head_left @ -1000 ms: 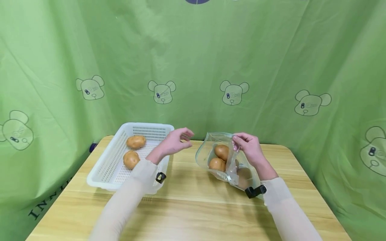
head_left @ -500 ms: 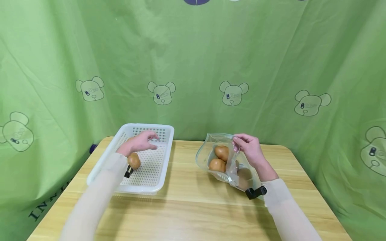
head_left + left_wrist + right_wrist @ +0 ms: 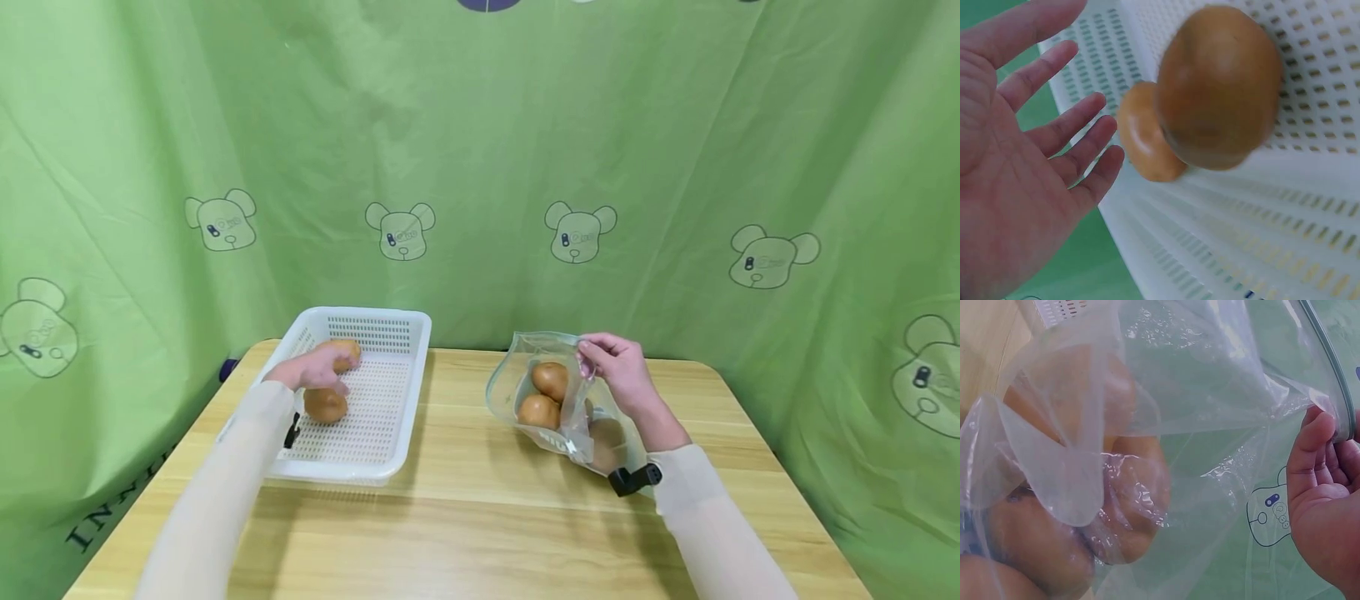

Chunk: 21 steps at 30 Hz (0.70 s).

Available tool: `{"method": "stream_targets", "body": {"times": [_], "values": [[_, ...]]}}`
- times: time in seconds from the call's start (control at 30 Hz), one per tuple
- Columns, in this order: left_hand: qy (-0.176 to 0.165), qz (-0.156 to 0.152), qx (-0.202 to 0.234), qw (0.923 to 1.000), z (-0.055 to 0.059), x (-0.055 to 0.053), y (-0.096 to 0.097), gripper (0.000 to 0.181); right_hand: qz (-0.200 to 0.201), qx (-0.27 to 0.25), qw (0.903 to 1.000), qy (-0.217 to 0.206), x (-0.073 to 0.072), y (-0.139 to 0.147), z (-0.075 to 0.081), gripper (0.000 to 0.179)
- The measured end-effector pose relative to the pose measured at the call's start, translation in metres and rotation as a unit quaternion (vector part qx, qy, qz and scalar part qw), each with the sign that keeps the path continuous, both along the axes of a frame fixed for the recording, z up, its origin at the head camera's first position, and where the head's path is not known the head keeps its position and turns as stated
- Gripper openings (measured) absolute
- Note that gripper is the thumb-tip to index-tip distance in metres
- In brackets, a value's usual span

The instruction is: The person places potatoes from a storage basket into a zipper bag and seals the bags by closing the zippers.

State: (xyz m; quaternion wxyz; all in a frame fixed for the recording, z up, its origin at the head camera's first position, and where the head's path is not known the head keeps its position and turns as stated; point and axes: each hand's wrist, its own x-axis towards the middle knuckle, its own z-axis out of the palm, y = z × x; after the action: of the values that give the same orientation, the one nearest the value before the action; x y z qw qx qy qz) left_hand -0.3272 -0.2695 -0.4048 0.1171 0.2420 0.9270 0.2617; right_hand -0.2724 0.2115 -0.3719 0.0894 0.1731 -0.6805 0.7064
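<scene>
1. Just behind the left hand (image 3: 318,368) I see a long, plain cream sleeve (image 3: 213,500).
2. A small black gadget (image 3: 292,432) sits at its wrist end.
3. Behind the right hand (image 3: 621,373), a matching pale sleeve (image 3: 723,525) with a broad cuff (image 3: 681,478).
4. Beside that cuff, a blocky black wrist device (image 3: 634,479).

Basket (image 3: 378,400) under the left hand (image 3: 315,369): moulded plastic in appearance, smooth, low sheen, perforated; near potato (image 3: 1219,87) at that hand: smooth skin, soft sheen; far potato (image 3: 1144,134) beyond it: smooth, brighter highlight; bag (image 3: 506,392) at the right hand (image 3: 621,368): thin transparent plastic film, glossy, creased, sharp reflections; seal strip (image 3: 1332,359) beside that hand: plastic-looking, smooth; tabletop (image 3: 480,517) below both hands: wood-grain finish, smooth, satin glare towards the person; curtain (image 3: 480,125) beyond both hands: cloth, slight sheen, wrinkled; left sleeve (image 3: 213,500) and right sleeve (image 3: 712,521), behind the hands: matt cloth; wrist device (image 3: 635,479) behind the right hand: hard plastic in look.
</scene>
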Motion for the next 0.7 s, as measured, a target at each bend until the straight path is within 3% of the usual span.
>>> {"method": "stream_targets", "body": {"times": [0.2, 0.4, 0.7], "values": [[-0.064, 0.015, -0.049, 0.9966, -0.010, 0.003, -0.010, 0.060, 0.000, -0.004, 1.0000, -0.002, 0.000, -0.001, -0.002, 0.011], [-0.063, 0.008, -0.076, 0.9950, -0.017, 0.005, -0.013, 0.063, -0.001, -0.007, 1.0000, -0.003, -0.001, -0.002, -0.003, 0.011], [-0.082, 0.029, -0.092, 0.9920, -0.027, 0.003, -0.018, 0.067, 0.005, -0.009, 0.9999, -0.001, -0.002, -0.001, -0.003, 0.012]]}}
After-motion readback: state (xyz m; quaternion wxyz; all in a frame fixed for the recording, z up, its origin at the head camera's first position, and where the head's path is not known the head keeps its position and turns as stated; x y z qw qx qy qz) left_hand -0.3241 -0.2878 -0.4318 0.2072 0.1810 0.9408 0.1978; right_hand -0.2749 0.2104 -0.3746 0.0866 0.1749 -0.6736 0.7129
